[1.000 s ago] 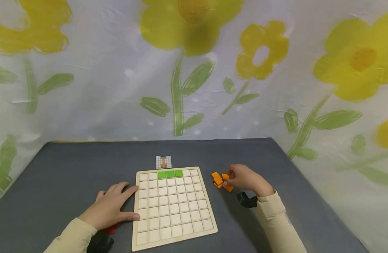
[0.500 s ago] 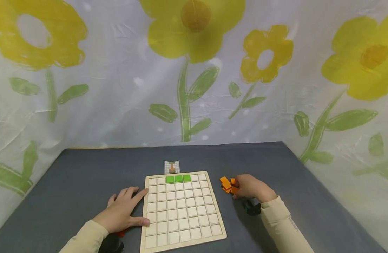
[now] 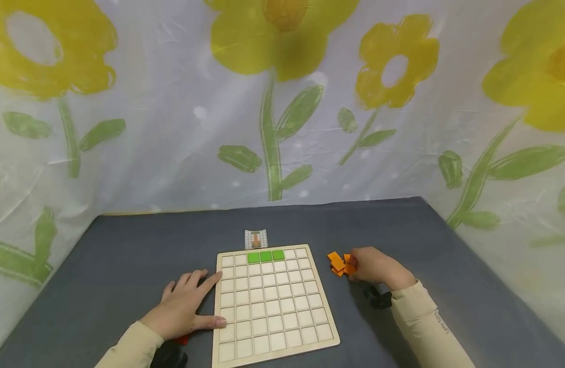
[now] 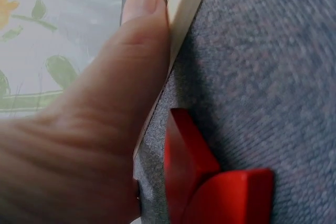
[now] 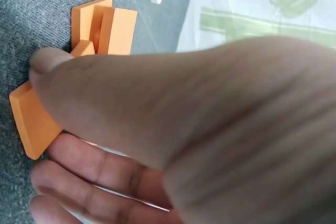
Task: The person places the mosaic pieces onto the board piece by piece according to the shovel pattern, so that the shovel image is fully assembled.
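A wooden grid board (image 3: 337,341) with pale square cells lies on the dark table. Three green tiles (image 3: 266,256) fill neighbouring cells of its top row. My left hand (image 3: 178,305) rests at the board's left edge, thumb and index finger spread, and the thumb (image 4: 142,30) lies on the rim in the left wrist view. Right of the board, my right hand (image 3: 379,267) reaches down into a small heap of orange tiles (image 3: 336,262). Close up in the right wrist view, thumb and curled fingers pinch one orange tile (image 5: 34,121); the fingertips behind it are partly hidden.
Red pieces (image 4: 220,195) lie on the cloth below my left hand, mostly covered by it in the head view. A small printed grid card (image 3: 255,238) sits just beyond the board's top edge. A flower-patterned curtain (image 3: 185,128) rises behind the table.
The head view has shifted a little. My right hand has lowered and closed in on the orange heap, its fingers now over the near-right tiles. My left hand keeps its place on the board.
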{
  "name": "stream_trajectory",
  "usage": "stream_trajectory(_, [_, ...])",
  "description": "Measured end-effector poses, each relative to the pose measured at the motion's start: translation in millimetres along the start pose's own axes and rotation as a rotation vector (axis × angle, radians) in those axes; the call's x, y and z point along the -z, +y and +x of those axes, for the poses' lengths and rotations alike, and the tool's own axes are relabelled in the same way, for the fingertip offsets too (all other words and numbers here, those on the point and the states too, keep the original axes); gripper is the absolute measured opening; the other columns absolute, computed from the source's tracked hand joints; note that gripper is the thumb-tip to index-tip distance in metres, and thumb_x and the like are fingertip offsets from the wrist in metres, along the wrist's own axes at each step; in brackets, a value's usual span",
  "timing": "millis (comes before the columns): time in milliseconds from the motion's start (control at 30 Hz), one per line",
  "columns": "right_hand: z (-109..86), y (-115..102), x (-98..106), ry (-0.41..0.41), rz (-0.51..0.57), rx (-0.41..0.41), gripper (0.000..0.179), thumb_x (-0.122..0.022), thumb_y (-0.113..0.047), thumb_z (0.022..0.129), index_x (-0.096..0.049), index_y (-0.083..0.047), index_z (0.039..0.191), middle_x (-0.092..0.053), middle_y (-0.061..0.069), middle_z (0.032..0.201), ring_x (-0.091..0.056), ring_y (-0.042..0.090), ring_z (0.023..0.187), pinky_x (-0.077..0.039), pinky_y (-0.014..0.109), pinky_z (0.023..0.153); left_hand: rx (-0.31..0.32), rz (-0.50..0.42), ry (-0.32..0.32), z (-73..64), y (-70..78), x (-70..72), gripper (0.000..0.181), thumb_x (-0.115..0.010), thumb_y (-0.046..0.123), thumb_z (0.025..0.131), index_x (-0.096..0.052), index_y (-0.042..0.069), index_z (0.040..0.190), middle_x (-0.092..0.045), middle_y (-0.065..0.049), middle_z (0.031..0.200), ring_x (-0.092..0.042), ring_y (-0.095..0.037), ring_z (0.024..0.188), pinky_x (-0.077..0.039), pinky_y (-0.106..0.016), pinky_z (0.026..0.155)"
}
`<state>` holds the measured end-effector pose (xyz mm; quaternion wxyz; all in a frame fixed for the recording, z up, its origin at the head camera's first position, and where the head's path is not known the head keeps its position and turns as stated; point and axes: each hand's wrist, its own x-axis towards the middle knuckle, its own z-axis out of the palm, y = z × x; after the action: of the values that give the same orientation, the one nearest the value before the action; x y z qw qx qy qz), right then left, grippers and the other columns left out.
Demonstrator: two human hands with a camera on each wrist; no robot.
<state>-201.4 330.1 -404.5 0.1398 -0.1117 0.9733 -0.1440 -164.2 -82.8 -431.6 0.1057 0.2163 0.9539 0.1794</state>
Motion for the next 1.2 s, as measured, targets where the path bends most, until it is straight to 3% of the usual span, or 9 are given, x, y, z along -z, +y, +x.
stream_trajectory(200, [-2.7,2.0,-0.4,-0.001,0.014,-0.010,0.022,-0.078,-0.010,0.079,-0.058,-0.004,0.086,-0.053,0.002,0.074,-0.046,0.016,0.067,-0.041,0.031,0.061,-0.017,0.003,-0.006,0.5,0.8,3.1,0.099,-0.062,0.073,0.072,-0.037,0.016,0.149,-0.037,-0.020,0.144,-0.037,-0.044,0.128,-0.025,-0.077,0.092])
stream_trajectory(400, [-4.7,2.6,-0.2,-0.008,0.039,-0.013,0.023,-0.075,-0.013,0.081,-0.053,-0.006,0.079,-0.049,0.002,0.071,-0.044,0.016,0.063,-0.035,0.029,0.057,0.018,0.005,-0.002,-2.6,-3.9,0.6,0.099,-0.061,0.075,0.071,-0.037,0.018,0.149,-0.037,-0.018,0.145,-0.037,-0.042,0.129,-0.025,-0.075,0.093])
stream_trajectory(533, [-6.7,-3.7,14.4,-0.006,0.027,-0.003,0.017,-0.072,-0.013,0.085,-0.058,-0.004,0.083,-0.055,0.003,0.075,-0.047,0.016,0.064,-0.039,0.029,0.057,0.022,0.039,0.028,-5.6,-5.2,1.2,0.100,-0.059,0.077,0.070,-0.037,0.018,0.149,-0.038,-0.018,0.144,-0.039,-0.042,0.128,-0.028,-0.074,0.093])
stream_trajectory(700, [-16.0,-24.2,44.2,0.061,0.025,0.081,0.015,-0.069,-0.013,0.088,-0.061,-0.003,0.096,-0.061,0.004,0.086,-0.053,0.015,0.070,-0.047,0.032,0.064,0.020,0.049,0.028,-5.3,-4.5,3.5,0.100,-0.059,0.078,0.071,-0.037,0.019,0.149,-0.038,-0.017,0.145,-0.040,-0.040,0.128,-0.028,-0.074,0.092])
stream_trajectory(933, [-18.2,-68.2,78.8,0.188,0.053,0.237,0.014,-0.068,-0.005,0.087,-0.060,-0.005,0.099,-0.060,0.002,0.087,-0.053,0.015,0.075,-0.047,0.032,0.070,0.007,0.015,0.005,-1.8,0.7,2.6,0.098,-0.060,0.074,0.073,-0.036,0.019,0.149,-0.037,-0.017,0.146,-0.038,-0.041,0.128,-0.027,-0.075,0.093])
stream_trajectory(1200, [-6.3,-104.3,80.9,0.202,0.110,0.324,0.018,-0.068,-0.006,0.089,-0.058,-0.007,0.104,-0.057,0.000,0.086,-0.052,0.016,0.078,-0.046,0.030,0.072,0.014,-0.002,0.004,-4.9,3.9,5.4,0.096,-0.062,0.072,0.073,-0.036,0.019,0.149,-0.037,-0.017,0.146,-0.037,-0.040,0.129,-0.026,-0.075,0.094])
